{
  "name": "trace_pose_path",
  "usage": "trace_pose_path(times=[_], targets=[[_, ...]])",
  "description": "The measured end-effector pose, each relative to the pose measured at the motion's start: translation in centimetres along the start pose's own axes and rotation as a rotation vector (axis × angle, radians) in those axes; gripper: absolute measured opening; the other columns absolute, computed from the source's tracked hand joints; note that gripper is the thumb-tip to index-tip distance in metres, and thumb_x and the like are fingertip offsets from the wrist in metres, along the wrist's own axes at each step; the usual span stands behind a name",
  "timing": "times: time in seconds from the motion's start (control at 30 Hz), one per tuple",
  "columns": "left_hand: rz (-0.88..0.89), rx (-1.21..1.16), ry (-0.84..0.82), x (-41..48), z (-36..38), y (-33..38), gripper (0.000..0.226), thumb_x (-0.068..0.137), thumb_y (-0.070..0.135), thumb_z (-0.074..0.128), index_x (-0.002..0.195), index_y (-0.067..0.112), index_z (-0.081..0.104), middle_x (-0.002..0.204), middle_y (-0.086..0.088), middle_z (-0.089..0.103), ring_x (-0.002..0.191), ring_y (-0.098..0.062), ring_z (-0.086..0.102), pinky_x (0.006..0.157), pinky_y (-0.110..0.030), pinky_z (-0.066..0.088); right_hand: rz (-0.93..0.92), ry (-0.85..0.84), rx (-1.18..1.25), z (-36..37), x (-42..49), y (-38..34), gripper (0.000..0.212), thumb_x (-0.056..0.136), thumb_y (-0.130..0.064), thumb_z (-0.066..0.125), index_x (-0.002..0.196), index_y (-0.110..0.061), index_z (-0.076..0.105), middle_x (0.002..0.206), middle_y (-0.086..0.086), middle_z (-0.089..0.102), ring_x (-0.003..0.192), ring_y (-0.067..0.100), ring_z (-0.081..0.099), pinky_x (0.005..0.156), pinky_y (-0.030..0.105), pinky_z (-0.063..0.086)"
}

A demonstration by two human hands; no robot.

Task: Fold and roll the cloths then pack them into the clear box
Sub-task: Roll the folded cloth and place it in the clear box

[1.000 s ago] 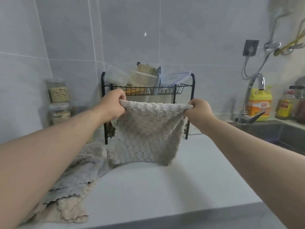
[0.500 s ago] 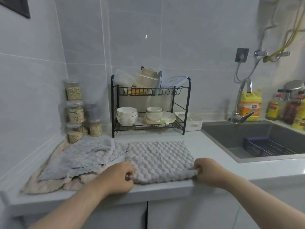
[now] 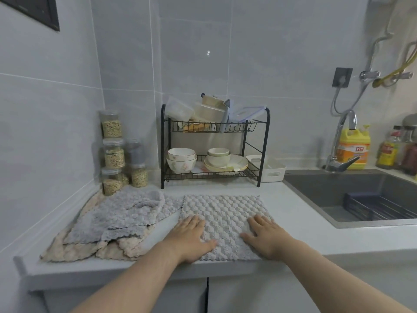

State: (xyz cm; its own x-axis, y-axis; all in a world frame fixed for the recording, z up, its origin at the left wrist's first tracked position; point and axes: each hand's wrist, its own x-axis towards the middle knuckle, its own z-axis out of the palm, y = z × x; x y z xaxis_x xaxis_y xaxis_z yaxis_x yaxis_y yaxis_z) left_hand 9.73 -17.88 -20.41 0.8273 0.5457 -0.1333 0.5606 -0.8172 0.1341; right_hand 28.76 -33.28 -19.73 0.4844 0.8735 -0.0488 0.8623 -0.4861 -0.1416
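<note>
**Two flat hands on one cloth**

Head view: one grey cloth lies flat on the worktop, at its near edge. Both hands press on it with fingers spread, the left hand at its seven o'clock and the right hand at five. A heap of grey and beige cloths, count unclear, lies at nine o'clock. One two-tier dish rack stands at twelve.

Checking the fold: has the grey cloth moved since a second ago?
Yes, downward. The grey cloth hung level with the top of the dish rack; now it lies flat on the counter before it.
</note>
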Motion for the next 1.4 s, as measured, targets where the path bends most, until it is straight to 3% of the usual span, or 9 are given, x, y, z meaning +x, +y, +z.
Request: trace_pose_path(times=[0.23,0.37,0.47,0.57,0.73,0.87,1.13,1.27,1.4], targets=[[-0.022,0.02,-0.054,1.4,-0.4,-0.1,0.092,0.085,0.078,0.017,0.152,0.022,-0.013,0.159,-0.004,-0.021,0.147,-0.019,-0.017,0.119,-0.037,-0.009,-0.037,0.006,-0.032,0.5,1.9,1.4,0.117,0.059,-0.086,-0.008,0.154,-0.019,0.012,0.162,0.002,0.009,0.15,0.02,0.004,0.122,0.039,0.006],[-0.003,0.056,-0.029,2.6,-2.0,-0.2,0.084,0.087,0.076,0.024,0.153,0.025,0.013,0.162,-0.004,0.008,0.149,-0.024,0.011,0.121,-0.043,0.011,-0.059,0.049,-0.015,0.3,2.6,1.9,0.073,0.091,-0.071,0.021,0.14,-0.02,0.04,0.146,0.004,0.039,0.138,0.026,0.034,0.113,0.038,0.028],[0.018,-0.035,0.183,5.7,-4.2,-1.3,0.038,0.095,0.054,0.037,0.113,0.027,0.055,0.129,0.003,0.053,0.114,-0.018,0.052,0.099,-0.039,0.045,0.003,0.258,0.102,-1.4,4.4,2.4,0.046,0.097,-0.054,0.033,0.115,-0.022,0.062,0.116,0.003,0.058,0.111,0.024,0.055,0.094,0.035,0.043],[-0.044,-0.057,0.243,10.8,-5.5,-4.0,0.023,0.094,0.025,0.038,0.087,0.02,0.059,0.101,0.0,0.063,0.09,-0.019,0.058,0.08,-0.037,0.051,0.075,0.318,0.078,-2.8,8.5,3.7,0.032,0.097,-0.034,0.041,0.108,-0.018,0.067,0.109,0.004,0.058,0.105,0.025,0.057,0.085,0.032,0.044],[-0.082,0.16,0.145,17.4,-5.6,-6.9,0.014,0.097,0.024,0.045,0.084,0.017,0.046,0.093,-0.001,0.053,0.085,-0.022,0.051,0.068,-0.031,0.038,0.147,0.264,-0.04,-2.8,16.3,6.4,0.024,0.092,-0.01,0.043,0.107,-0.002,0.059,0.118,0.015,0.06,0.108,0.033,0.056,0.082,0.035,0.048],[-0.066,0.088,0.16,19.4,-6.1,-7.5,0.012,0.091,0.028,0.06,0.086,0.017,0.06,0.1,-0.003,0.064,0.088,-0.025,0.061,0.078,-0.035,0.053,0.12,0.097,-0.115,-2.4,19.2,6.5,0.028,0.097,-0.016,0.039,0.118,-0.009,0.056,0.124,0.016,0.056,0.111,0.034,0.053,0.085,0.033,0.043],[-0.097,-0.328,0.38,16.9,-7.2,-7.5,0.021,0.074,0.014,0.078,0.067,0.021,0.06,0.074,0.0,0.065,0.073,-0.02,0.063,0.061,-0.028,0.046,0.101,0.336,0.147,-4.3,16.3,6.5,0.006,0.089,-0.007,0.045,0.089,-0.012,0.048,0.082,0.006,0.056,0.076,0.029,0.052,0.063,0.035,0.043],[-0.095,-0.492,0.404,12.3,-7.5,-6.4,0.013,0.076,0.006,0.072,0.072,0.014,0.063,0.064,-0.004,0.067,0.06,-0.023,0.066,0.06,-0.038,0.057,0.045,0.401,0.233,-5.9,11.4,5.5,0.006,0.085,-0.008,0.057,0.082,-0.011,0.054,0.081,0.006,0.057,0.069,0.025,0.052,0.061,0.035,0.046],[-0.022,-0.433,0.48,7.4,-7.1,-5.1,0.013,0.073,0.005,0.068,0.066,0.015,0.063,0.065,0.0,0.063,0.062,-0.019,0.059,0.059,-0.028,0.046,0.027,0.42,0.297,-6.0,6.4,4.9,0.003,0.086,-0.008,0.06,0.086,-0.01,0.063,0.089,0.005,0.062,0.068,0.025,0.056,0.063,0.036,0.052]])
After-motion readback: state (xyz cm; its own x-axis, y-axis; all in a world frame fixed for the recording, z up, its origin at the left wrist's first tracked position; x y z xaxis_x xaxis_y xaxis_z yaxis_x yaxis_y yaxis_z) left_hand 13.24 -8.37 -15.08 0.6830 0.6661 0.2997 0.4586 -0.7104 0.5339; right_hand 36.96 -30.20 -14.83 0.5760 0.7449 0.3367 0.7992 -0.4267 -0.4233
